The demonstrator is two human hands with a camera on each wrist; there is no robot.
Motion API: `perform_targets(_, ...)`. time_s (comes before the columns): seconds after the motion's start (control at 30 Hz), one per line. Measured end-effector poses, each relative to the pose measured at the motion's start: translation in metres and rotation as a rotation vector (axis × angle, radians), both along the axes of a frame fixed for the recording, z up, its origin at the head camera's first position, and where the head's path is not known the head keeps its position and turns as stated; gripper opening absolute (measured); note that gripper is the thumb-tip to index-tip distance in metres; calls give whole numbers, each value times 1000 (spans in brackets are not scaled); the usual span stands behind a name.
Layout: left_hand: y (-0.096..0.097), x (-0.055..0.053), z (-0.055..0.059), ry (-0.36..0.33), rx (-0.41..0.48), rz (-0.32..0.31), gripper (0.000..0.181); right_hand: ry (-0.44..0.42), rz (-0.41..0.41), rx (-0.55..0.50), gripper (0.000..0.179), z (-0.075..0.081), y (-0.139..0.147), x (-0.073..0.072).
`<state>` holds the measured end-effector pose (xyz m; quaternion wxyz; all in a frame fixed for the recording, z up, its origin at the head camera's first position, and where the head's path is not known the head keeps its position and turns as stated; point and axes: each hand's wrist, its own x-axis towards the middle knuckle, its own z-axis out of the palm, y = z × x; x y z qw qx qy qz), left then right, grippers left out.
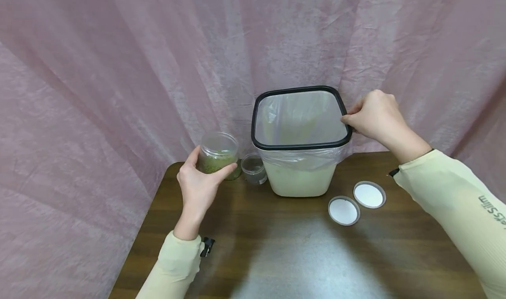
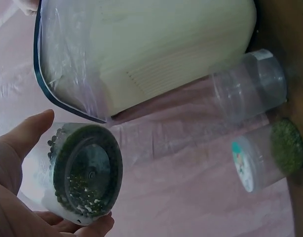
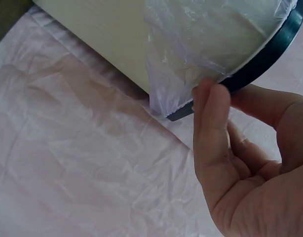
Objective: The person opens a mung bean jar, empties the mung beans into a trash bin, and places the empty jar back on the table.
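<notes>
The background is filled by a pink curtain (image 1: 118,92), in front of which a brown wooden table (image 1: 269,246) is set. A cream bin (image 1: 299,182) is stood upright at the table's far side, and the clock directions here are taken around it as seen from the head. It is topped by a black rim (image 1: 302,147) and lined with a see-through plastic bag (image 1: 312,160), whose edge is hung down outside below the rim. Both arms are covered by pale yellow sleeves (image 1: 454,198), the right one printed with dark lettering.

At three o'clock, the bin's rim is pinched between the thumb and fingers of the right hand (image 1: 375,117). At nine o'clock, a clear jar (image 1: 217,156) is gripped by the left hand (image 1: 197,180), with the thumb pressed on one side and the fingers curled on the other. The jar is held clear of the table, just beside the bin, and green grains are seen through its wall and base.

At eight o'clock, a second jar (image 2: 267,155), lidded and partly filled with green bits, is stood on the table; between it and the bin an empty jar (image 1: 254,171) is placed. Two round grey-edged lids with white middles are laid flat and close together: one lid (image 1: 369,195) at four o'clock, the other lid (image 1: 344,211) at five.
</notes>
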<state>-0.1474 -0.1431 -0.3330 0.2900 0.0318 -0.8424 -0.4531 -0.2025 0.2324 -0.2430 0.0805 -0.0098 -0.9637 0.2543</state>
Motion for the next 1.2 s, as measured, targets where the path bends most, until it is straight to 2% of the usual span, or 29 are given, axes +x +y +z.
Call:
perform_targets(0.07,1,-3,5,25,-42,7,73,-20,5,-4,25,1,0,-1)
perform_targets(0.2,5,-11,19,119,-157,10,82,-51,8,-19,25,1,1,-2)
perform_targets(0.37,12,-24,44,258,-283,-15,93,-86,11,-22,25,2,-2,-7)
perform_targets(0.57,21,-40,70,399,-411,-81,86,-141,21,-17,20,6,-7,-11)
perform_targets(0.67,28,-49,83,448,-454,-105,81,-171,24,-21,19,8,-9,-14)
perform_targets(0.93,42,-65,107,465,-553,-145,76,-224,18,-42,17,10,-7,-18)
perform_targets(1.07,45,-72,115,480,-628,-143,73,-208,22,-11,17,10,-8,-18)
perform_targets(1.2,47,-78,117,463,-669,-132,72,-215,22,-23,18,11,-8,-17)
